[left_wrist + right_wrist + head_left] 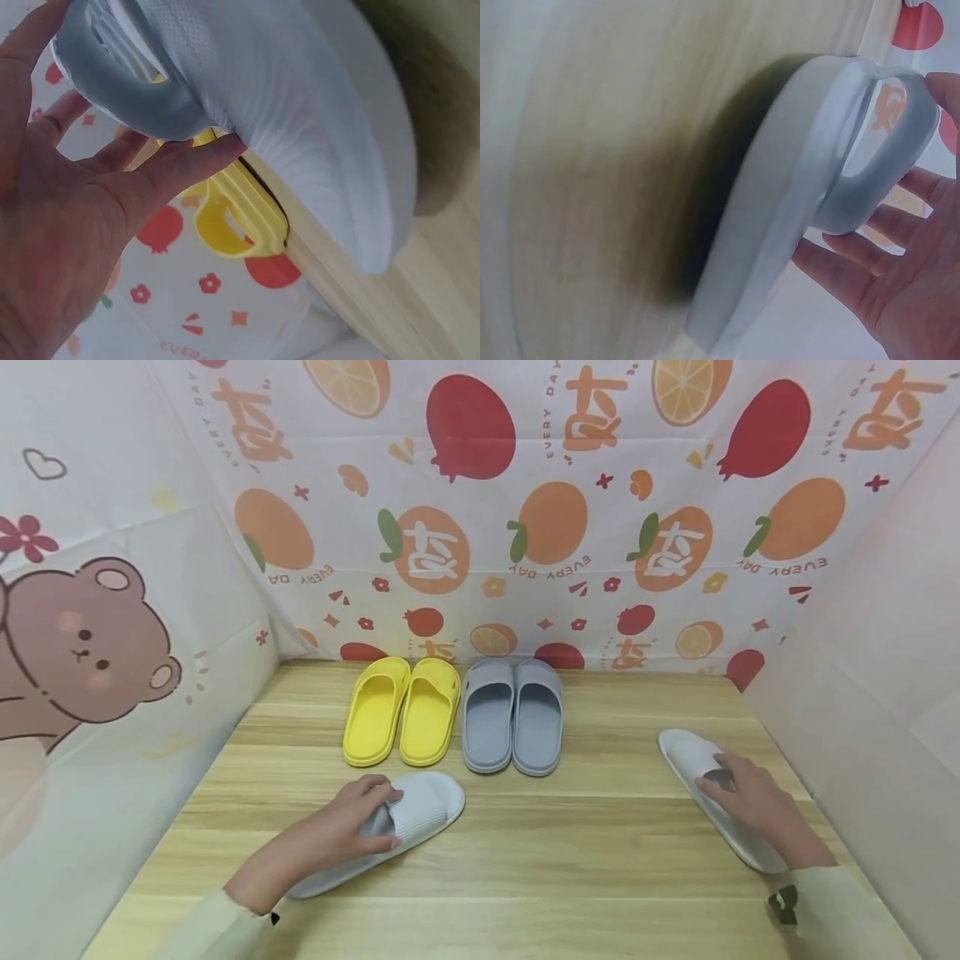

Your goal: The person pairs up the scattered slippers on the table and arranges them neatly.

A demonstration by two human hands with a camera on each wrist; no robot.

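Note:
In the head view, a pale grey-white slipper [420, 810] with a ribbed strap lies slanted at left front, its toe pointing to the upper right. My left hand [348, 822] grips the opening edge of its strap, thumb on the near side and fingers across the far side. At right, my right hand [753, 797] holds a matching slipper [686, 752] by its strap, toe pointing to the upper left. The left wrist view shows the thumb against the strap edge of the slipper [300, 112]. Fingers span the strap of the other slipper [780, 202] in the right wrist view.
A yellow pair of slippers [372, 727] and a grey pair of slippers [489, 727] stand side by side at the back of the wooden tabletop [570, 860]. Fruit-printed cloth [495, 527] rises behind, with pale cloth walls at both sides.

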